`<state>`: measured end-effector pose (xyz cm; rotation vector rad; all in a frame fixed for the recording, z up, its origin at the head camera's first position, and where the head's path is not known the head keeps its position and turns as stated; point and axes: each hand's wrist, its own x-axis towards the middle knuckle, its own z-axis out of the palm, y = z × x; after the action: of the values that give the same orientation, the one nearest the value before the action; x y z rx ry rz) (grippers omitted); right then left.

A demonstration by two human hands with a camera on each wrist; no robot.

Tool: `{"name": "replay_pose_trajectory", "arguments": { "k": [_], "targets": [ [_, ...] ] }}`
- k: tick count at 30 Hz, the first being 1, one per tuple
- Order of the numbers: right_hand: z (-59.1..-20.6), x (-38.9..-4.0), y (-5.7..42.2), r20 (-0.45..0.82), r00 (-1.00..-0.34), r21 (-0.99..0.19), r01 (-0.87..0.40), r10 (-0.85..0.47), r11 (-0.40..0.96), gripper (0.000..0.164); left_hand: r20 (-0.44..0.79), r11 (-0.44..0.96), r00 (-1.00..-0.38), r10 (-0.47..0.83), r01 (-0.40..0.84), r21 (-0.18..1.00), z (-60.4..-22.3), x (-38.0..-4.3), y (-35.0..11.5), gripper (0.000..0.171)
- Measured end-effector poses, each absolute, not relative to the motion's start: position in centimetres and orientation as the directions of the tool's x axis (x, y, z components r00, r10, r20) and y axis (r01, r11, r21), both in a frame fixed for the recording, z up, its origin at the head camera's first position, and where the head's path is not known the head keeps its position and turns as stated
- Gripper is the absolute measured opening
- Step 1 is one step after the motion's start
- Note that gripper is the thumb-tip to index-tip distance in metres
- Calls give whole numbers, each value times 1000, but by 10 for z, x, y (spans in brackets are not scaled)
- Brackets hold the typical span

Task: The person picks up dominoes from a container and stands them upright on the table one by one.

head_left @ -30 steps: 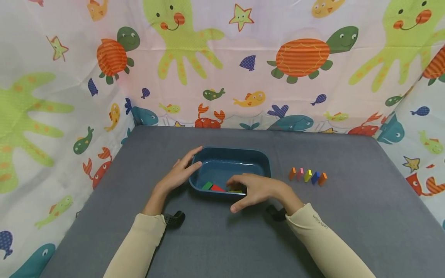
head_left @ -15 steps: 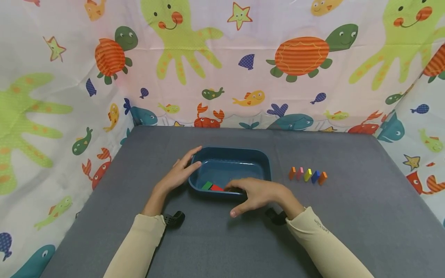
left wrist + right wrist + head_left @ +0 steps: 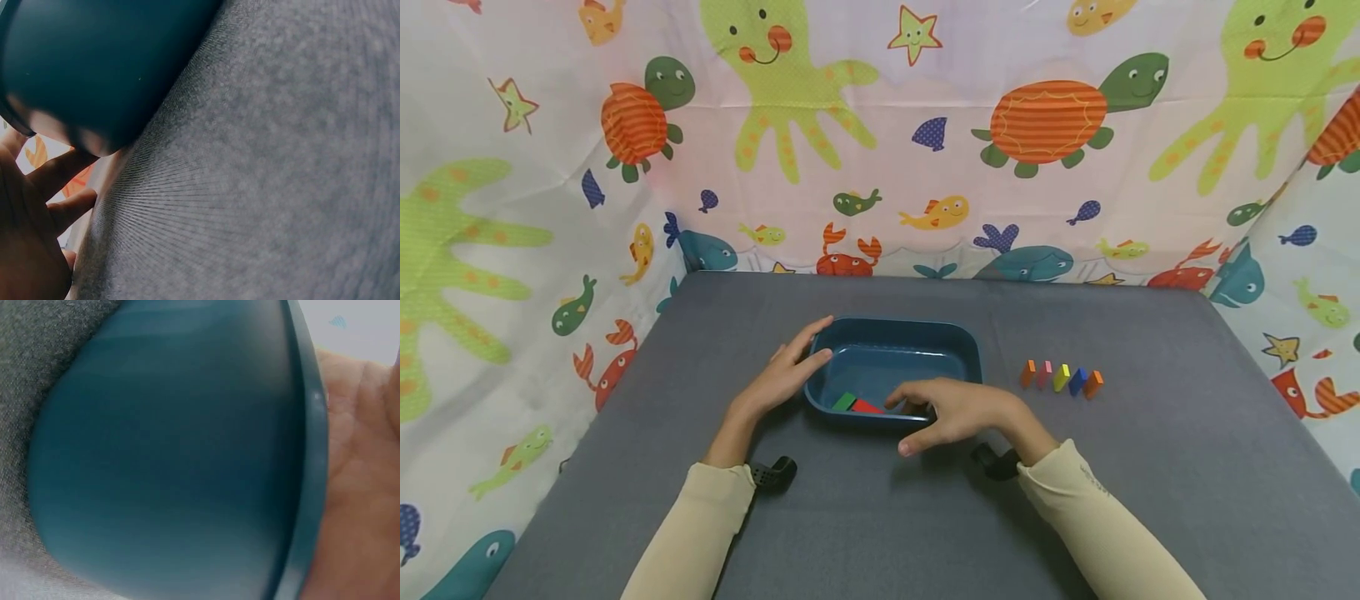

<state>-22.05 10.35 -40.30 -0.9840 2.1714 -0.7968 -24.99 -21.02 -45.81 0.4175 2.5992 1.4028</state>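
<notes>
A dark blue plastic bin stands on the grey cloth. My left hand rests against its left end, fingers extended along the outside; the left wrist view shows this hand with fingers spread beside the bin's wall. Over the front rim reaches my right hand, its bent fingers inside and its thumb apart from them, outside. Those fingertips are hidden. Near them in the bin lie a green block and a red block. In the right wrist view the bin's outer wall covers most of the hand.
Right of the bin, several small dominoes stand upright in a row: orange, pink, yellow, blue and another orange one. A sea-animal curtain encloses the table's back and sides.
My right fingers have shifted slightly within the bin, and the yellow-green piece seen beneath them a second ago is now covered. The left hand, bin and domino row stay put.
</notes>
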Motion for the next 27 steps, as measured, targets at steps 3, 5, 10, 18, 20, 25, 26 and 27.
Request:
{"name": "replay_pose_trajectory", "arguments": {
  "k": [3,5,10,18,20,25,26,27],
  "targets": [
    [-401,-222,106,-274,-517,-747,-416,-811,518,64,-7,519,-948,319,169,838,-458,-250,-211,60],
    [-399,-222,109,-270,-509,-765,-402,-817,503,63,-3,514,-946,323,172,840,-457,-250,-211,59],
    [-394,-223,112,-255,-499,-797,-377,-828,472,60,1,512,-945,328,179,840,-456,-251,-212,60],
    [-395,-224,115,-220,-488,-839,-346,-844,419,53,-6,521,-945,326,175,836,-456,-250,-211,60],
    [-395,-225,116,-211,-493,-843,-346,-844,412,52,-6,522,-946,325,175,835,-456,-250,-211,60],
    [-396,-226,118,-181,-514,-853,-343,-838,394,47,-2,524,-946,325,178,833,-457,-250,-211,59],
    [-396,-227,118,-175,-519,-856,-340,-837,389,46,-2,524,-946,325,179,833,-457,-249,-211,59],
    [-396,-227,118,-167,-523,-860,-337,-836,383,45,-1,523,-945,326,179,833,-456,-249,-211,59]
  ]
}}
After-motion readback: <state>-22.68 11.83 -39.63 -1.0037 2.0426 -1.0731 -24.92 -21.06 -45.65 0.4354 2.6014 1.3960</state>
